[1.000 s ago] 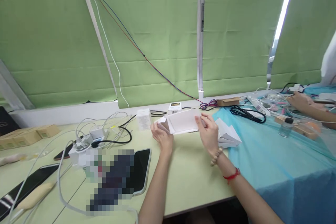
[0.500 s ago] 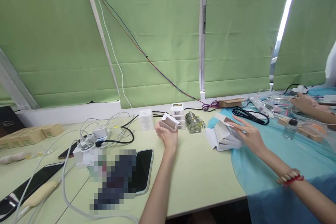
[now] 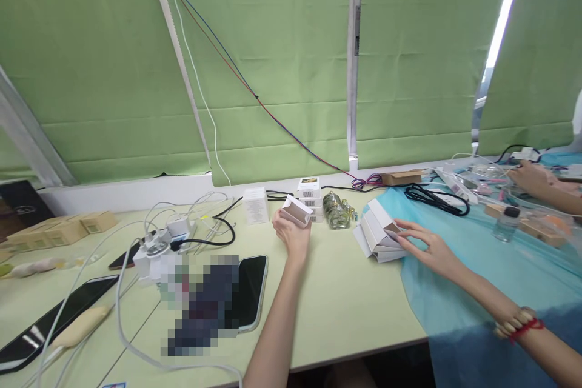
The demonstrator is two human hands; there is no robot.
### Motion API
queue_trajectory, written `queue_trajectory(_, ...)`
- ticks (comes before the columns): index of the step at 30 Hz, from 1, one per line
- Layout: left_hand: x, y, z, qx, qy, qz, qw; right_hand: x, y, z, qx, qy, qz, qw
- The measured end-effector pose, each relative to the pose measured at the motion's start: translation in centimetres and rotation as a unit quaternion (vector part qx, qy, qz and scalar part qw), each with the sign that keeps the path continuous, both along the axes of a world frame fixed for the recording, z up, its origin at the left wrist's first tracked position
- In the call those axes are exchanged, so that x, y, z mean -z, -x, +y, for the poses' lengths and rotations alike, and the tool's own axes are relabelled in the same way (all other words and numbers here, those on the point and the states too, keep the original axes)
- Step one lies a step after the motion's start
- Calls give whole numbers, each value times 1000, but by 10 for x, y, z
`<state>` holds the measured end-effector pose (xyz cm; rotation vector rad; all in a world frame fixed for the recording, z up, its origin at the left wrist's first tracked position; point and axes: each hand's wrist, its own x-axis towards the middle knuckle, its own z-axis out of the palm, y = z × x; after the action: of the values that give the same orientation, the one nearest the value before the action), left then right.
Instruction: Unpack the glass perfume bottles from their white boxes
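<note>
Upright in my left hand (image 3: pixel 291 241) is a small white carton (image 3: pixel 296 211) with its open end towards me; the fingers are wrapped round it. My right hand (image 3: pixel 430 250) is at the right side of a loose pile of white cartons (image 3: pixel 378 233), its fingers stretched out and the fingertips at the end of the top one. That carton's open end shows a brownish inside. Just behind my left hand stand a stack of white boxes with barcodes (image 3: pixel 310 201) and several clear glass bottles (image 3: pixel 336 212). Left of them is a white box (image 3: pixel 255 205).
A power strip with chargers (image 3: pixel 157 248) and white cables lies to the left, beside phones (image 3: pixel 252 294) and brown boxes (image 3: pixel 59 230). Blue cloth (image 3: pixel 454 291) covers the right side, with a black cable coil (image 3: pixel 436 201) and a capped bottle (image 3: pixel 506 224). Another person's hand (image 3: pixel 530 177) is at far right.
My right hand has moved slightly down at the pile, and the top carton, tilted up before, now lies lower on it. My left hand still holds its carton. The view has shifted slightly.
</note>
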<state>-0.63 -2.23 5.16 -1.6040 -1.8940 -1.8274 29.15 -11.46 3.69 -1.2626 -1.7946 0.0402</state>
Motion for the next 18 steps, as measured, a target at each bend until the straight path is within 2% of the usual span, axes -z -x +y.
queue_trajectory(3, 1, 0, 2, 8, -3, -10, 1000, -11, 0, -2, -2, -4, 17, 1000)
queue_trajectory(6, -2, 0, 0, 44, -29, -37, 998, -21, -1, 0, 6, -8, 30, 999)
queue_trajectory(8, -6, -1, -4, 95, -53, -84, 990, -27, 0, 2, 18, -22, 33, 999)
queue_trajectory(10, -11, -1, -8, 188, -58, -157, 968, -35, 3, 4, 23, -40, 30, 999)
queue_trajectory(12, -17, -2, -11, 304, -24, -263, 915, -44, 11, 4, 16, -64, 18, 998)
queue_trajectory(14, -22, -3, -14, 404, 36, -385, 829, -55, 24, 0, 4, -96, -2, 995)
queue_trajectory(16, -27, -5, -17, 458, 82, -485, 741, -64, 43, -5, -17, -117, -41, 992)
queue_trajectory(18, -30, -6, -21, 492, 99, -531, 683, -70, 66, -9, -60, -119, -114, 985)
